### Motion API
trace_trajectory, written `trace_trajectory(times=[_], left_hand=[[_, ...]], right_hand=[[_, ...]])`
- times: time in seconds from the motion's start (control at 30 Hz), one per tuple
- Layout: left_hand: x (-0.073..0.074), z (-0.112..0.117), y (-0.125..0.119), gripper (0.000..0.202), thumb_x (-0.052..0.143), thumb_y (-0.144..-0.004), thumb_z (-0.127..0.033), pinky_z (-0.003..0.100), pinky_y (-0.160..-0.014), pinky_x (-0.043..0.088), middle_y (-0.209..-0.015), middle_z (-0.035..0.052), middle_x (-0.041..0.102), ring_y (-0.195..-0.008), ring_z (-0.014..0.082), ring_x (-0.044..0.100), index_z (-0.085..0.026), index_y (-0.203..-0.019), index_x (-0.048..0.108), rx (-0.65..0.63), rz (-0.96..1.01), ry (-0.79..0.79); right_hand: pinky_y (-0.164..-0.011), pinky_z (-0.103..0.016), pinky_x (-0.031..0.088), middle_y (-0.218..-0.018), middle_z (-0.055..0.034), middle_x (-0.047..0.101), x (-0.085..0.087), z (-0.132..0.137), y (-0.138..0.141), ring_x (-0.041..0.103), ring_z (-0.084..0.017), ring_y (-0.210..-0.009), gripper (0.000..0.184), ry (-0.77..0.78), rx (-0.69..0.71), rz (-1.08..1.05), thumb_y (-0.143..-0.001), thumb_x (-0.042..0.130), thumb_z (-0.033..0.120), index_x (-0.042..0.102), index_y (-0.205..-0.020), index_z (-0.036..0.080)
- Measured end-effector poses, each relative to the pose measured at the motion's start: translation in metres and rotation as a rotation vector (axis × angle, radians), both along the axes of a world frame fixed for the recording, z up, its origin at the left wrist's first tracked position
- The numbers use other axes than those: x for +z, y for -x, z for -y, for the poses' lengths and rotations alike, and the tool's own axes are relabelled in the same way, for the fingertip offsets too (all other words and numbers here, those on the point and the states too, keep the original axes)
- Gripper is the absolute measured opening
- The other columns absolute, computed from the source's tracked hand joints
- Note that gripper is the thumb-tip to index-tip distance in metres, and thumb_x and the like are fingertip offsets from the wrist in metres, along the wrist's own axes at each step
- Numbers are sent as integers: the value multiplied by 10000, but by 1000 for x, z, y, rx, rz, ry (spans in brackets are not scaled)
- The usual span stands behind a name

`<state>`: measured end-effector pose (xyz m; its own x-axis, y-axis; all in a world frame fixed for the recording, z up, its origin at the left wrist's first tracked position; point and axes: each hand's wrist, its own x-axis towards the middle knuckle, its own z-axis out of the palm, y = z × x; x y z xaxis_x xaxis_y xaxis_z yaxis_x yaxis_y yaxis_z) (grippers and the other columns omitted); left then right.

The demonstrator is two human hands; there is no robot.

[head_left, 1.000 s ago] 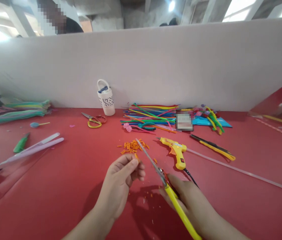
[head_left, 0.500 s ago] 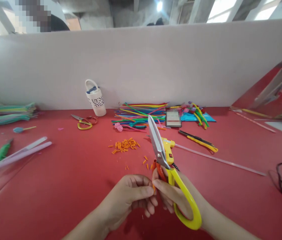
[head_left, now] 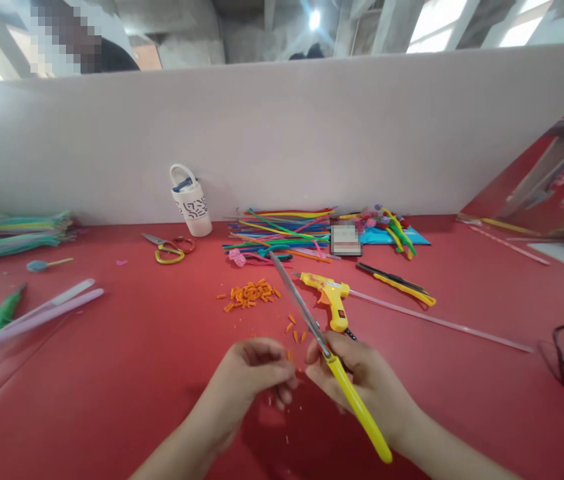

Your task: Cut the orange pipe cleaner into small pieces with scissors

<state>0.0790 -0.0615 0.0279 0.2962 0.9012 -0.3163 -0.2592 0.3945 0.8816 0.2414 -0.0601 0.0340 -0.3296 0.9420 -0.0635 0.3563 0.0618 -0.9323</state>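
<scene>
My right hand (head_left: 362, 373) grips a pair of scissors (head_left: 332, 363) with yellow handles. Their blades point up and away to the left, seen nearly edge-on. The fingers of my left hand (head_left: 255, 373) are curled in a pinch. A small orange piece (head_left: 290, 355) shows at its fingertips, partly hidden. A narrow gap separates the two hands. Beyond them several loose orange pieces (head_left: 295, 336) lie on the red table (head_left: 162, 373), and a pile of similar orange pieces (head_left: 252, 293) sits farther back.
A yellow glue gun (head_left: 335, 300) with a clear glue stick lies beyond my right hand. Pliers (head_left: 397, 283) are to its right. At the back lie pipe cleaners (head_left: 282, 227), a white tumbler (head_left: 195, 210) and other scissors (head_left: 169, 250). A green-handled tool (head_left: 7, 310) lies left.
My hands have moved apart, the left one shifting left with the orange piece. The scissors have turned edge-on, with their tip swinging left. The red-orange strip by my right hand is largely out of sight.
</scene>
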Motion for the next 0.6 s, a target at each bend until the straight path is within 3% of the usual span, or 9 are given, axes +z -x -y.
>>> trace_trajectory(times=[0.1,0.23,0.4,0.6], left_hand=[[4,-7,11,91,609,-681,-150,156,-449,380,-538,0,578,-439,55,488,-122,-602,576,161,61,-49],[6,-13,22,107,597,-700,-150,153,-469,385,-556,-5,568,-473,54,483,-122,-599,573,285,144,-119],[10,-12,23,81,604,-691,-145,163,-480,401,-576,2,586,-491,64,507,-122,-615,592,346,185,-141],[15,-7,20,78,604,-691,-136,163,-488,410,-576,-6,590,-502,68,527,-130,-613,604,395,152,-175]], right_hand=[[-414,-188,251,-522,82,279,1,-1,-3,267,-70,-470,242,-86,21,148,-676,529,335,340,-595,207],[-416,-196,228,-525,81,316,-3,-2,-2,240,-79,-474,256,-112,78,296,-700,514,377,339,-612,212],[-426,-200,234,-559,62,426,-4,-1,-2,347,-86,-461,196,-144,146,367,-748,473,376,368,-700,217],[-448,-243,199,-552,25,497,-17,-2,-6,436,-130,-468,199,-373,142,664,-784,420,398,370,-722,215]])
